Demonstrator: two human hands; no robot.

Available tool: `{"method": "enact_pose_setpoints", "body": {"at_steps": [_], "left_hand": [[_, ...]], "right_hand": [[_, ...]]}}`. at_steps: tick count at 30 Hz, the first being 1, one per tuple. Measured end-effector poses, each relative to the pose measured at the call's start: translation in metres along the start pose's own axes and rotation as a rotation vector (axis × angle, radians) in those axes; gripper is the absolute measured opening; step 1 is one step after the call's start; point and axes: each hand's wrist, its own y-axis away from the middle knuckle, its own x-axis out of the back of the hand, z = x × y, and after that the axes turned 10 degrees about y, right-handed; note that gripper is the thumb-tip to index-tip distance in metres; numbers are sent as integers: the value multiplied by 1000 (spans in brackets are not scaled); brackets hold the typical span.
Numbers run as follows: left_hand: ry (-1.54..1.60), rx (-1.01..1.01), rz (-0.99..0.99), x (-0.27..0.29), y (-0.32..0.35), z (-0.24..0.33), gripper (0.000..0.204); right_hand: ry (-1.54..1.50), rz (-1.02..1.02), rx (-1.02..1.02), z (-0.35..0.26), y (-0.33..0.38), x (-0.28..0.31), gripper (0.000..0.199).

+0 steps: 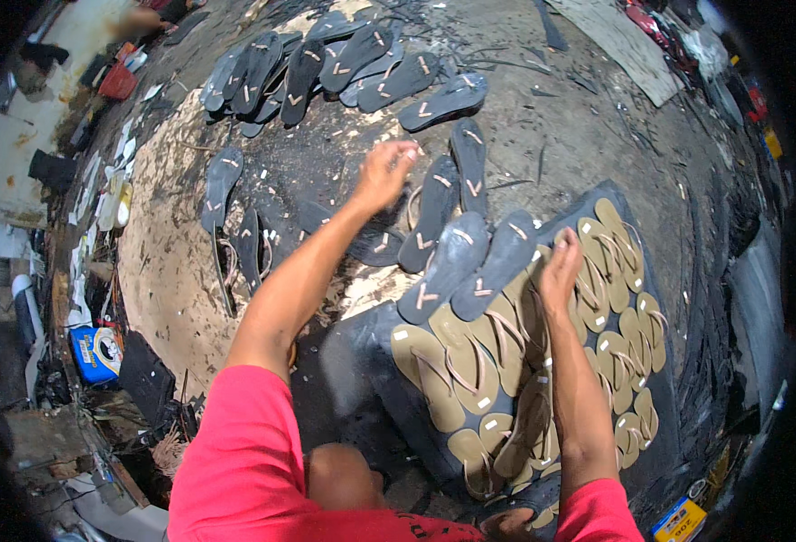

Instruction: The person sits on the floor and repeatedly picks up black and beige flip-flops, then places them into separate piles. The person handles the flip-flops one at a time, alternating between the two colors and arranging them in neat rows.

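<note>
My left hand (384, 176) reaches over the floor among black flip-flop soles, its fingers loosely curved and apart with nothing visible in them. Close to it lie a black sole (434, 212) and another black sole (468, 163). My right hand (561, 271) is beside rows of olive flip-flops (606, 262), fingers stretched upward, seemingly holding nothing. Part of a shaded olive flip-flop (526, 425) shows beside my right forearm. Two black soles (457, 257) with small beige marks rest across the top edge of the olive rows.
A dark sheet (375, 370) lies under the olive flip-flops. More black soles (303, 81) are heaped at the far side, with several others (222, 185) at left. A blue pack (96, 354) and scraps line the left; a yellow box (680, 520) stands at lower right.
</note>
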Motion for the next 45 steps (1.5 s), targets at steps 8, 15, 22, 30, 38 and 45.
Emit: {"method": "enact_pose_setpoints", "body": {"at_steps": [8, 15, 22, 30, 38, 45], "left_hand": [[-298, 325, 329, 101, -130, -117, 63], [-229, 609, 365, 102, -198, -157, 102], [320, 581, 485, 62, -197, -92, 51], [1189, 696, 207, -35, -88, 135, 22], [785, 625, -534, -255, 55, 355, 43], [487, 164, -758, -430, 122, 452, 57]], "right_hand": [[515, 57, 132, 39, 9, -27, 37], [632, -8, 38, 15, 3, -24, 35], [613, -61, -7, 24, 5, -24, 34], [408, -316, 63, 10, -15, 18, 55], [160, -53, 613, 39, -6, 269, 80], [-531, 580, -399, 188, 109, 489, 45]]}}
